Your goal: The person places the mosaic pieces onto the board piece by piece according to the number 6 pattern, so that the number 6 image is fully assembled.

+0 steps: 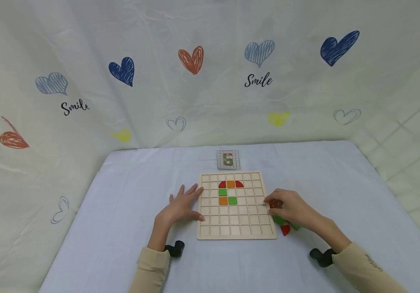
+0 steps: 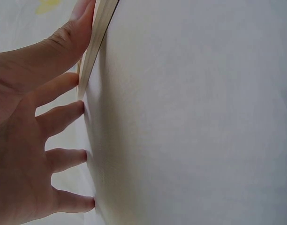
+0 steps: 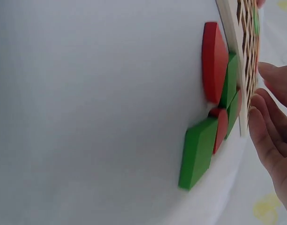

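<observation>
A wooden grid board (image 1: 224,232) lies flat on the table. Set in its upper cells are red rounded-corner pieces (image 1: 239,184), orange squares (image 1: 230,184) and green squares (image 1: 232,200). My left hand (image 1: 181,207) rests at the board's left edge, fingers spread, thumb on the rim; the left wrist view shows its fingertips around that edge. Over the board's right edge, my right hand (image 1: 293,208) pinches a red piece (image 1: 276,203), mostly hidden by the fingers. Just below it lie loose green pieces (image 3: 197,150) and red pieces (image 3: 215,63), beside the board.
Behind the board lies a small pattern card (image 1: 228,159) showing a coloured figure like a 6 on a grid. White cloth covers the table (image 1: 122,228). A curtain printed with hearts (image 1: 191,60) hangs behind it.
</observation>
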### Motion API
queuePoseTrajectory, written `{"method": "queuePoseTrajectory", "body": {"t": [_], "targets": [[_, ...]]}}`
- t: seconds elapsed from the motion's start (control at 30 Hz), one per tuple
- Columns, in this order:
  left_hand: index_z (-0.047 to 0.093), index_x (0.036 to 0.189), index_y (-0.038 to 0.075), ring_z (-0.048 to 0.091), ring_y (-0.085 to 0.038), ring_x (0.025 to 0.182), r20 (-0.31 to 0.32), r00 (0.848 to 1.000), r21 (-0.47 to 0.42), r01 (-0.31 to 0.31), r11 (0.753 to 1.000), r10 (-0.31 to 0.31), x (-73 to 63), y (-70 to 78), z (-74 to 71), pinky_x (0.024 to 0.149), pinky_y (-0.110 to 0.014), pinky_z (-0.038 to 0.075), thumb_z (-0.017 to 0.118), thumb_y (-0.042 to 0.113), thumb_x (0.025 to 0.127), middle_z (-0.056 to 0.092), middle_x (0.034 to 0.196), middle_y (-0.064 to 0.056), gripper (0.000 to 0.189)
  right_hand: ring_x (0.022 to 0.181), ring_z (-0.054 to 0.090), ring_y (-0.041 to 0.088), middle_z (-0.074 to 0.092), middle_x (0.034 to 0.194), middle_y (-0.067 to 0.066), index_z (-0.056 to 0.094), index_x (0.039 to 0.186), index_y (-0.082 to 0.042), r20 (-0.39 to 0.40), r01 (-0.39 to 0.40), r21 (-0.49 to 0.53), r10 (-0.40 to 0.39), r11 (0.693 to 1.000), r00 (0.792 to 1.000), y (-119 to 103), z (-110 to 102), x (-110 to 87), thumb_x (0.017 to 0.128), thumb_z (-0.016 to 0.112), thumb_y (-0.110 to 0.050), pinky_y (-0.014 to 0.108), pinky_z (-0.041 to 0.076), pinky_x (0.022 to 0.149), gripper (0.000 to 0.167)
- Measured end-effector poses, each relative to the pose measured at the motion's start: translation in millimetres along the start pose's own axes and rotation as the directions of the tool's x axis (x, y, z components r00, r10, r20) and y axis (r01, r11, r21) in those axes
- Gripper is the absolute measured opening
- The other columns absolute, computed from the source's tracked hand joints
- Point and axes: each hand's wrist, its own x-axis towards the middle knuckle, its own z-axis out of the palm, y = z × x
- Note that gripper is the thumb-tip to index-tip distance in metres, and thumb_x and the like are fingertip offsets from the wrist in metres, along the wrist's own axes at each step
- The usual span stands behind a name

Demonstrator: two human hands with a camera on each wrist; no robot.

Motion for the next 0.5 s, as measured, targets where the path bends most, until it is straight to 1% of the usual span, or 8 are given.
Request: {"method": "queuePoseTrajectory", "body": {"t": [0.17,0.33,0.5], "targets": [[0.038,0.161,0.019,0.004,-0.046,0.159,0.0,1.0,0.006,0.002,1.0,-0.002,0.1,0.2,-0.5,0.117,-0.079,0.003,0.09,0.035,0.077,0.024,0.172,-0.006,0.1,0.078,0.061,0.007,0.071,0.092,-0.002,0.078,0.099,-0.006,-0.027,-0.01,-0.011,0.01,1.0,1.0,7.2,-4.9,-11.5,0.081,0.083,-0.002,0.022,0.054,0.067,0.02],[0.038,0.161,0.019,0.003,-0.045,0.159,0.003,1.0,0.005,0.007,1.0,-0.007,-0.5,0.4,-0.7,0.118,-0.078,0.003,0.09,0.035,0.077,0.024,0.172,-0.005,0.1,0.077,0.06,0.006,0.07,0.09,-0.003,0.076,0.094,-0.007,-0.035,-0.046,-0.007,0.046,0.999,0.998,13.4,-7.5,-21.9,0.08,0.083,-0.002,0.021,0.054,0.066,0.016],[0.039,0.161,0.019,0.003,-0.046,0.159,0.0,1.0,0.002,0.006,1.0,-0.006,0.0,-0.1,-0.3,0.118,-0.078,0.003,0.091,0.034,0.077,0.024,0.172,-0.006,0.1,0.079,0.059,0.01,0.068,0.089,-0.004,0.073,0.094,-0.007,-0.02,-0.101,-0.01,0.101,0.995,0.995,19.5,-10.7,-31.1,0.08,0.087,-0.01,0.022,0.053,0.066,0.021]]}}
